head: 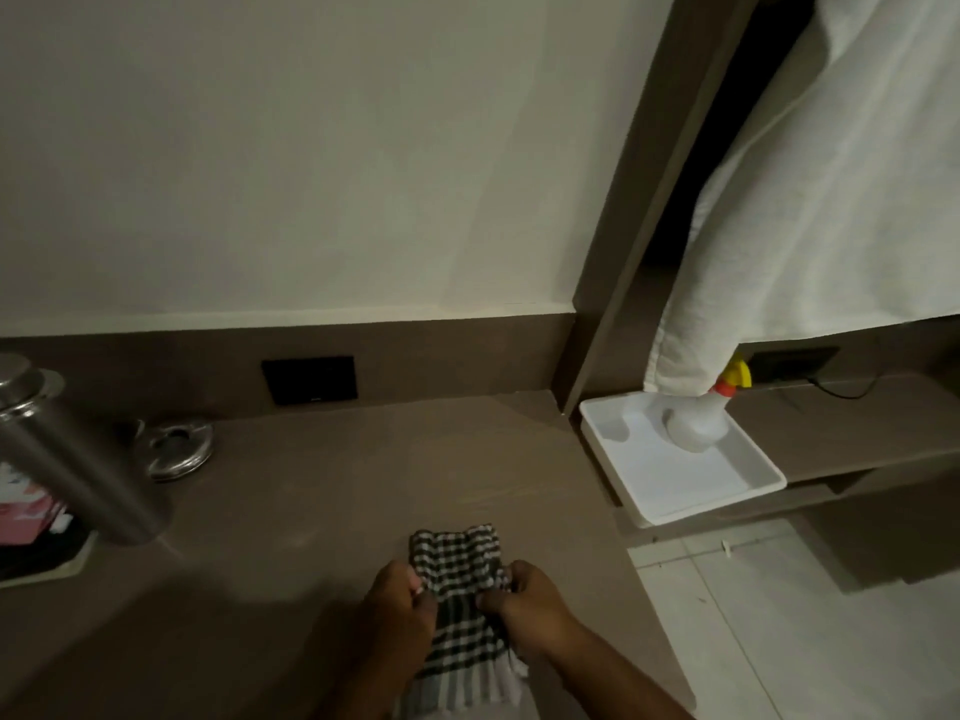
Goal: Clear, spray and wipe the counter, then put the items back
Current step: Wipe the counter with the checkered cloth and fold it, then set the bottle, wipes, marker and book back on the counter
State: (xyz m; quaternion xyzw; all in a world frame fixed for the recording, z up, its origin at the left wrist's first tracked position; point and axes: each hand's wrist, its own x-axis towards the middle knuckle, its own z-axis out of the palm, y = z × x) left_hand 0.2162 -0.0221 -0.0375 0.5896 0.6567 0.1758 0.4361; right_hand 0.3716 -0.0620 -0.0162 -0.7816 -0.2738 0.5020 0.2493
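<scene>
Head view, dim light. Both hands work the checked cloth [456,579] at 6 o'clock on the bench [322,491]. The left hand [400,602] pinches the cloth's left edge, fingers curled round bunched fabric; the right hand [524,605] grips the right edge the same way. So each grip is closed on the cloth, none free. The far part of the cloth lies flat on the bench; the near part trails toward the person, over the bench edge.

Judgement: holding both edges lets the cloth be spread or refolded into a flat pad, which suits the wiping step (cannot tell if the surface is already wet; faint streaks show at centre, nothing certain).

The spray bottle [696,423], pale body with red and yellow nozzle, stands in a white tray [675,491] at 3 o'clock, on a lower ledge just beside the bench end. A hanging white towel [810,210] covers part of its top. Likely parked there to keep the bench free for wiping.

At 9 o'clock: a steel cylinder [67,459] (blurred, close to the lens), a round metal ashtray [174,449], and a dark tray [47,553] with a pink packet. These look not yet cleared or moved aside; I cannot say which.

A black wall socket [310,379] sits at 11 o'clock.
</scene>
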